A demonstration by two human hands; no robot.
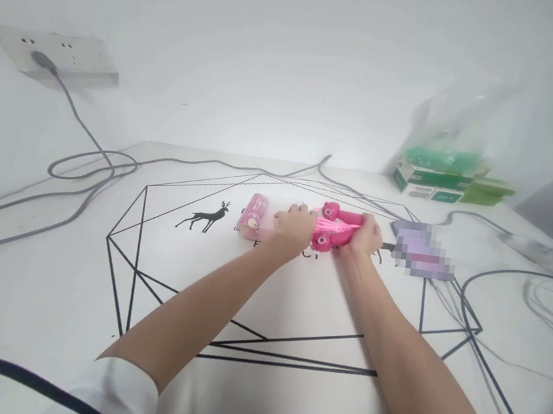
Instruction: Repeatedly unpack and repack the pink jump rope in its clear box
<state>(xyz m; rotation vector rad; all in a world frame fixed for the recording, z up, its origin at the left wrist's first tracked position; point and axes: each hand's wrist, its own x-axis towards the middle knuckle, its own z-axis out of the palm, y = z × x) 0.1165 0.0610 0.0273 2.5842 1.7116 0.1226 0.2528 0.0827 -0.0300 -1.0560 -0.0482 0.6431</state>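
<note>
A pink jump rope (323, 241) with two animal-head handles lies across the middle of the table, its shiny cord bundled between the handles. My right hand (366, 238) is closed around the far ends of the handles. To the left is a clear plastic package (250, 220) with a pink printed end. My left hand (296, 228) has its fingers curled over the package's right part, close beside the handle heads. The package's opening is hidden under that hand, so I cannot tell whether the rope is partly inside it.
A phone-like device (422, 250), blurred out, lies right of my right hand. Green and white boxes (433, 182) with a plastic bag stand at the back right. Grey cables (94, 168) run along the left and back, from a wall socket (58, 56). A black cable (488, 374) crosses the right.
</note>
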